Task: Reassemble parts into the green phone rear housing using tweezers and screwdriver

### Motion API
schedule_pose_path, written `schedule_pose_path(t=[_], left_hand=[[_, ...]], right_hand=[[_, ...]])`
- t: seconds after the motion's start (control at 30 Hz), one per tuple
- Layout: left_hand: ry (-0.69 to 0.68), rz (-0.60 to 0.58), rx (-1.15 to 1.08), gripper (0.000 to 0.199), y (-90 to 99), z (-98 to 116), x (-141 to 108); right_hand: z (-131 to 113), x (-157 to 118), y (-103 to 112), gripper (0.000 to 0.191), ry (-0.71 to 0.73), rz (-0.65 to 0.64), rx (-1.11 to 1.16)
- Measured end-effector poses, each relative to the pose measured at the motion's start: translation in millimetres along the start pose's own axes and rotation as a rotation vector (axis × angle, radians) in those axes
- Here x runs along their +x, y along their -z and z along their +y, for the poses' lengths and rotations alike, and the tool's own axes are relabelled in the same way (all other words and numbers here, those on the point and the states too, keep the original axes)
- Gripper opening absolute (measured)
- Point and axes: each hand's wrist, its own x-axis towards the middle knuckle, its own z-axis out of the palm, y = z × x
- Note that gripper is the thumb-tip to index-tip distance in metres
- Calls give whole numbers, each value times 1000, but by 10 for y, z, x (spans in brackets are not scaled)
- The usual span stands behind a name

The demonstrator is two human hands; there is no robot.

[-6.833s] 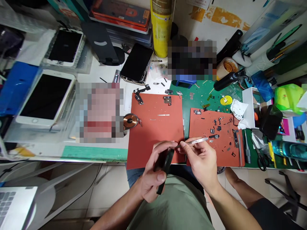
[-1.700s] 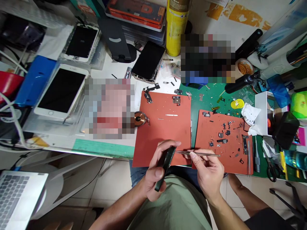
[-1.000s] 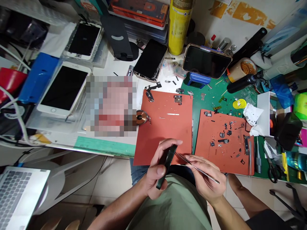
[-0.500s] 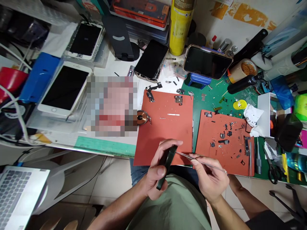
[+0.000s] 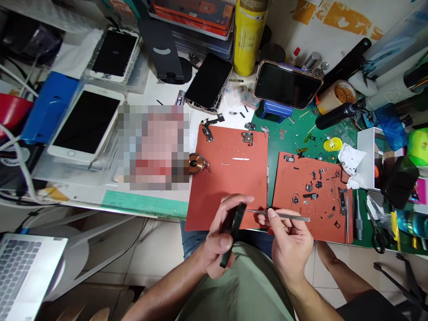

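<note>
Tilted on edge, a dark green phone frame (image 5: 236,234) is gripped by my left hand (image 5: 220,240) above the front edge of a red-brown mat (image 5: 230,187). My right hand (image 5: 292,238) pinches thin metal tweezers (image 5: 284,216), held nearly level. Their tip is close to the upper end of the phone frame; whether it touches cannot be made out. A copper coil part (image 5: 197,163) lies at the mat's left edge, and a small metal part (image 5: 248,137) sits near its top.
Small parts cover a second red-brown mat (image 5: 284,205) on the right, beside scissors (image 5: 379,238). A propped phone (image 5: 288,85), a white phone (image 5: 87,124) and a yellow canister (image 5: 249,40) stand or lie behind. Another person's arm (image 5: 337,267) shows lower right.
The tweezers have turned from slanting to nearly level, and my right hand has risen and shifted slightly left. My left hand still holds the phone frame. The whole view has shifted slightly.
</note>
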Motion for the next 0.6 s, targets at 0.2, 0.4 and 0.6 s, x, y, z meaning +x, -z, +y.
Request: schedule_pose_path(t=[0.2,0.4,0.6], left_hand=[[-5,-16,-7,95,40,-55,-12],[10,-21,-27,93,39,-26,-4],[33,-49,-49,102,-18,11,3]], right_hand=[[15,-26,-28,24,-7,10,-5],[26,-27,-32,24,8,9,-18],[19,-30,-50,23,17,11,-13]])
